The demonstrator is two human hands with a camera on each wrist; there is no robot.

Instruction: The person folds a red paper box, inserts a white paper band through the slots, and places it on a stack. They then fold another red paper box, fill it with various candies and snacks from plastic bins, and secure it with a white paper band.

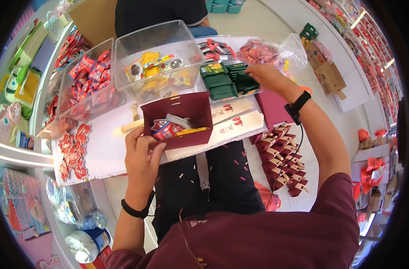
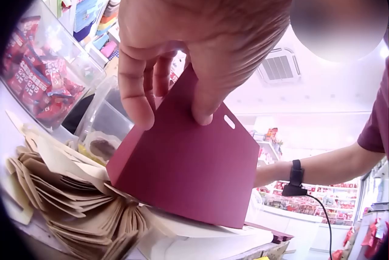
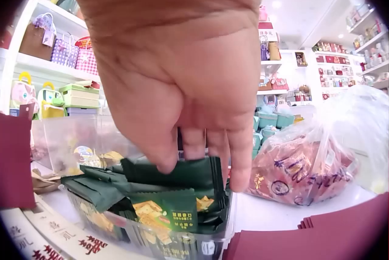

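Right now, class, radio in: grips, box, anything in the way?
Left grip holding box, open, partly filled. Right grip at green packets, pinch unclear. Nothing visibly in the way.

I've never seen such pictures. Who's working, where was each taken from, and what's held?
No machine here: a person works bare-handed. The wide picture is taken from the person's head, looking down; the other two from the left and right wrists. The left hand holds a maroon box with small packets inside. The right hand is at the green packets; whether its fingers grip one is hard to tell. The white table also bears clear bins of red packets and yellow packets.
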